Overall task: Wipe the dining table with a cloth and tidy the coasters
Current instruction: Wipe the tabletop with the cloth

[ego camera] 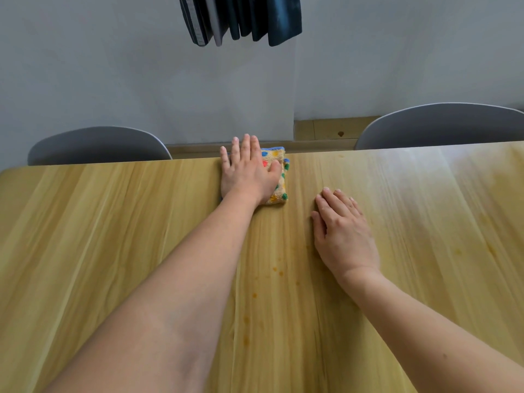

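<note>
A person leaned over a light wooden dining table [113, 222], both bare forearms stretched out across its top. The left hand [248, 171] lay flat, fingers straight and slightly spread, pressing a folded cloth [279, 177] against the far edge of the table; the fingertips reached just past that edge, and the thumb lay across the cloth's top. The cloth, yellow with blue, red and green spots, showed only along the right side of the hand. The left arm ran nearly straight from the lower left corner to the cloth. The right hand [344, 234] rested palm down on the bare wood, near the cloth but apart from it, fingers straight and close together, holding nothing. Small orange-brown spots [279, 272] marked the wood between the two forearms. Two grey chair backs [99, 146] stood behind the table's far edge, against a pale wall. Dark fabric [255, 18] hung down from above.
</note>
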### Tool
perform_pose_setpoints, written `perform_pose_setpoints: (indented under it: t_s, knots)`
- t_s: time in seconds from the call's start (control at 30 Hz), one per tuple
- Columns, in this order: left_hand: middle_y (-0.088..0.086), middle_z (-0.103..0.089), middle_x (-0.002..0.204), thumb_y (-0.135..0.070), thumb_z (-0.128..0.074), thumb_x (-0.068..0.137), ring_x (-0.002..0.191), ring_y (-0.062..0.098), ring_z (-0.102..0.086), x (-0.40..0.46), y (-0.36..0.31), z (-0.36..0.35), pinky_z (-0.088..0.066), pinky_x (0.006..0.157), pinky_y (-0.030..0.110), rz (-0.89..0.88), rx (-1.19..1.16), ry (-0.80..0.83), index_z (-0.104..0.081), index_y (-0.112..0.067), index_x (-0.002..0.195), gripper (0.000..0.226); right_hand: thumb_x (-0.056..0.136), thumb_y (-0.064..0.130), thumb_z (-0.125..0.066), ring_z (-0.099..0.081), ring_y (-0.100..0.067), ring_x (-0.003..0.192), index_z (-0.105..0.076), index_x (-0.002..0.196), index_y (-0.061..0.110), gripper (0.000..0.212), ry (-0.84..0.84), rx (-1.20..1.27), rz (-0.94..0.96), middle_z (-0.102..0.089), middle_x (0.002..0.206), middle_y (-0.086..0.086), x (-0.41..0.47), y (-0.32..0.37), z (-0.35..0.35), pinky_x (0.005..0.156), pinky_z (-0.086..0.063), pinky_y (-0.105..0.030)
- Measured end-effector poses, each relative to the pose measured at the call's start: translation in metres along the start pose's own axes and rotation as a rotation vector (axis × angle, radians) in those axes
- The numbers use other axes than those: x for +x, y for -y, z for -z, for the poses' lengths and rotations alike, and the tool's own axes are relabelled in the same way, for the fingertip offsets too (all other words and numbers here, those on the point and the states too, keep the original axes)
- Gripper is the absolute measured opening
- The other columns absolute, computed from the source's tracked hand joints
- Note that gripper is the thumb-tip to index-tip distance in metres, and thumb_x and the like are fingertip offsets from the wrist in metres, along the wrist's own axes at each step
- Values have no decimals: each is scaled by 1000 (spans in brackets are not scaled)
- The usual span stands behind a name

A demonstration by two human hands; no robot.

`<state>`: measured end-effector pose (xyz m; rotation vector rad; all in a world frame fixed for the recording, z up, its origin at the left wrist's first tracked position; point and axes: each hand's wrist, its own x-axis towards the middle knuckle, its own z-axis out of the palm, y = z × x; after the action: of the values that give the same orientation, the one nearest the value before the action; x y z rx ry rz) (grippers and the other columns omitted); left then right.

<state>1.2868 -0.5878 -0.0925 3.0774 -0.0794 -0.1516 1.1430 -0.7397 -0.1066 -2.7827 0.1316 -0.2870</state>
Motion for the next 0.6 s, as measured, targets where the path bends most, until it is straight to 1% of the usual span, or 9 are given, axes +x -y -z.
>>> perform_pose_setpoints:
  t_s: [0.4, 0.6]
  knots:
    - [3, 7, 166, -55, -17, 98, 151, 22, 14, -11, 1, 0, 13, 120, 46, -11, 0, 3, 4, -14, 157, 75, 98, 26, -50, -42, -23, 137, -60, 131, 10, 38, 12, 4, -8, -52, 142, -5, 0, 0, 2, 116, -27, -38]
    - [3, 9, 165, -56, -15, 97, 151, 21, 15, -24, 2, -3, 13, 121, 45, -12, 2, -8, 5, -14, 157, 76, 100, 29, -45, -38, -21, 139, -57, 135, 12, 40, 32, -5, -6, -49, 145, -4, 0, 0, 5, 118, -23, -35]
